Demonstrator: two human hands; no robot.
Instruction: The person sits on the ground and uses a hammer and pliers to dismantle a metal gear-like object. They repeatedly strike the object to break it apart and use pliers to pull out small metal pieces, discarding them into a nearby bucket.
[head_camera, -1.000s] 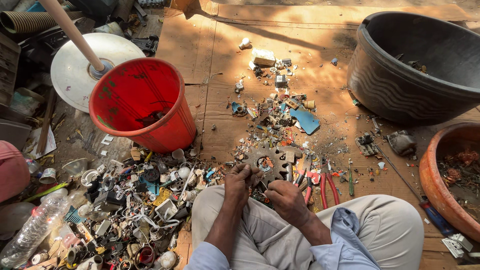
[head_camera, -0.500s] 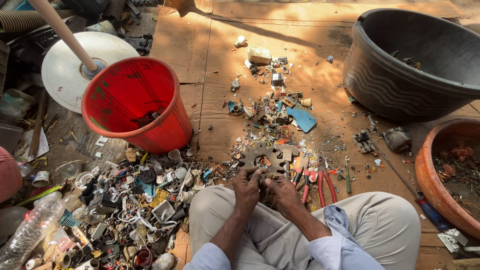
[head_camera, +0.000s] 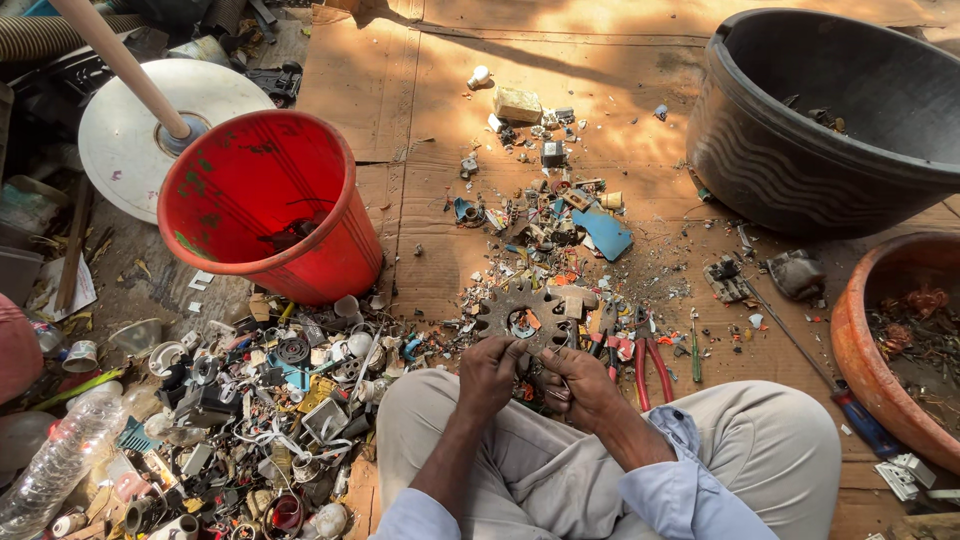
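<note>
I sit cross-legged on flattened cardboard (head_camera: 440, 120). My left hand (head_camera: 488, 375) and my right hand (head_camera: 580, 385) are close together over my lap, fingers pinched on a small piece of scrap between them; the piece is mostly hidden by the fingers. Just beyond my fingertips a rusty toothed gear (head_camera: 520, 312) lies on the cardboard. Red-handled pliers (head_camera: 648, 362) rest to the right of my right hand.
A red bucket (head_camera: 270, 205) stands at left, a pile of mixed scrap parts (head_camera: 260, 400) below it. A large black tub (head_camera: 840, 110) and a terracotta bowl (head_camera: 880, 350) sit at right. Broken bits (head_camera: 560, 215) litter the middle. A white disc with a wooden stick (head_camera: 150, 130) is at far left.
Both hands have drawn back from the gear toward my lap and stay pinched together. The view has shifted slightly.
</note>
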